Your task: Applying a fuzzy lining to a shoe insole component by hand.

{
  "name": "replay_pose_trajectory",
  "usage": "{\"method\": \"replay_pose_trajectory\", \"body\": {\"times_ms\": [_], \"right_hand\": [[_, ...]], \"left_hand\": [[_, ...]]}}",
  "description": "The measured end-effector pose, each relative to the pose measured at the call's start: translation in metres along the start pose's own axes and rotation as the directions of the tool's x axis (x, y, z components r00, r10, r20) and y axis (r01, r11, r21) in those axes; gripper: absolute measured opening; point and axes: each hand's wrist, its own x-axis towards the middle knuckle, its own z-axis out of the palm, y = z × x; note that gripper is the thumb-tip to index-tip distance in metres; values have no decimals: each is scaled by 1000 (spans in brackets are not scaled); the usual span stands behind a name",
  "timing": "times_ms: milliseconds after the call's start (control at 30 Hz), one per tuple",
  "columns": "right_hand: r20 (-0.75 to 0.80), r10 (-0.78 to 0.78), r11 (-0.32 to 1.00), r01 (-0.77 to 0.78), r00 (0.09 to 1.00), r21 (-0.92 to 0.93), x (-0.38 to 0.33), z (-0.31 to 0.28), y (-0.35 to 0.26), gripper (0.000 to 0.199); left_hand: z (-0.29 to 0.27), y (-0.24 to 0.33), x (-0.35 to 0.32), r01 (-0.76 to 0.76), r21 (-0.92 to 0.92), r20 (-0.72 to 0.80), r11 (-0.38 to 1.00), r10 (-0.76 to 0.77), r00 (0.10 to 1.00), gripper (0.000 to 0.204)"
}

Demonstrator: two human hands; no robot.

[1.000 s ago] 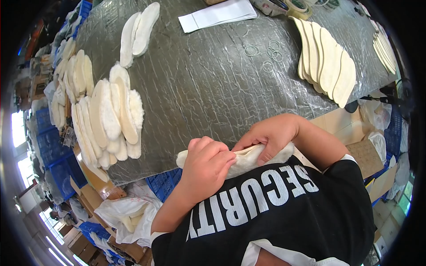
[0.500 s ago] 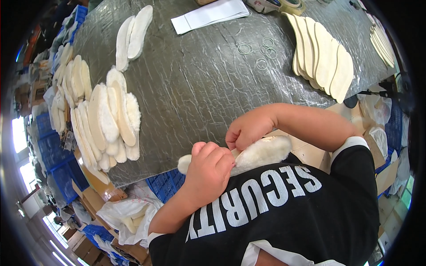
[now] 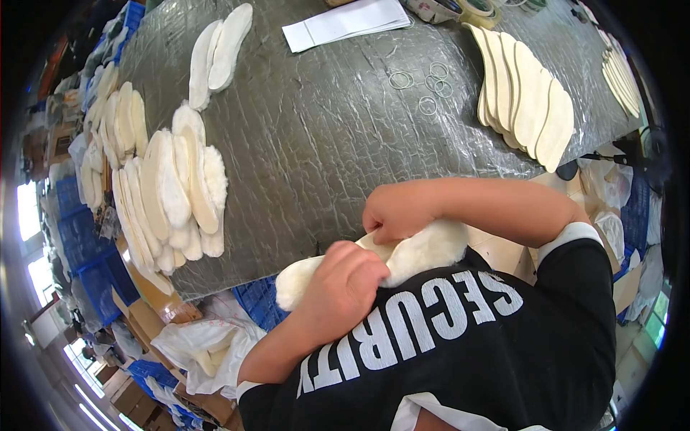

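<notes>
A cream fleece insole [image 3: 435, 251] is held against my body at the table's front edge. Its furry side faces up at the right, and a fleecy end [image 3: 293, 284] sticks out past my left hand; whether both ends belong to one insole or to a pair I cannot tell. My left hand [image 3: 345, 284] is closed around the middle, fingers curled over it. My right hand [image 3: 399, 212] is bent into a pinch on the insole's far edge, where a smooth, flat inner face shows between the hands. The fingertips of both hands are partly hidden.
Piled fleece insoles [image 3: 172, 187] lie on the left of the dark, plastic-covered table [image 3: 302, 144], with a few more [image 3: 221, 50] behind them. Fanned flat insoles [image 3: 528, 97] lie at the right. Rubber bands [image 3: 428, 105], white paper [image 3: 348, 24] and tape rolls [image 3: 478, 11] are farther back.
The fleece has spread and turned between my hands, so more of its left end and inner face shows. My left hand has shifted slightly down and right; my right hand has barely moved.
</notes>
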Motion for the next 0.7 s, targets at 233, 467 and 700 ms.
{"method": "replay_pose_trajectory", "body": {"times_ms": [233,467,700], "right_hand": [[20,-155,935,140,988,325,-15,7,7,42],[26,-413,812,355,911,463,-44,4,14,50],[-9,-357,847,328,934,418,-55,17,13,47]], "left_hand": [[3,-5,-9,130,30,-176,991,-123,977,28],[1,-4,-11,143,33,-196,989,-134,971,26],[0,-5,-11,114,33,-175,993,-107,979,26]]}}
